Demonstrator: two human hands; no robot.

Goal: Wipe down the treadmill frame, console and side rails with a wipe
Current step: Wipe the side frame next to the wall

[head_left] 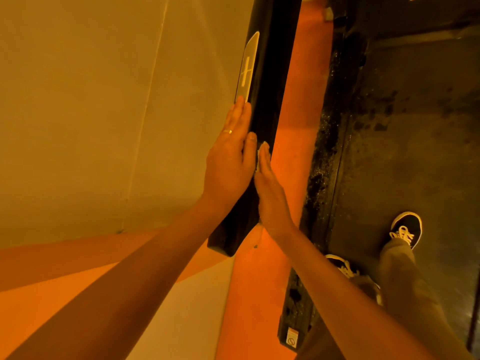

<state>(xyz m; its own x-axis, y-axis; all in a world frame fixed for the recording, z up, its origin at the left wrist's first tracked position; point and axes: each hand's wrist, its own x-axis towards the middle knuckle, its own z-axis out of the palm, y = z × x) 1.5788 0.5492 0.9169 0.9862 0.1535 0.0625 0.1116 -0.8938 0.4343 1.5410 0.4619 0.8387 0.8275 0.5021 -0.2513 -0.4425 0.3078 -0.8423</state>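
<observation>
A black treadmill side rail runs up the middle of the head view, with a silver badge on its left face. My left hand, a ring on one finger, lies flat with straight fingers against the rail's left side, thumb on top. My right hand presses flat against the rail's right side. A bit of white wipe peeks out under its fingertips; most of the wipe is hidden between palm and rail.
The dark treadmill belt and its speckled black edge strip lie to the right, my shoes standing on it. Orange floor shows below the rail. A pale wall fills the left.
</observation>
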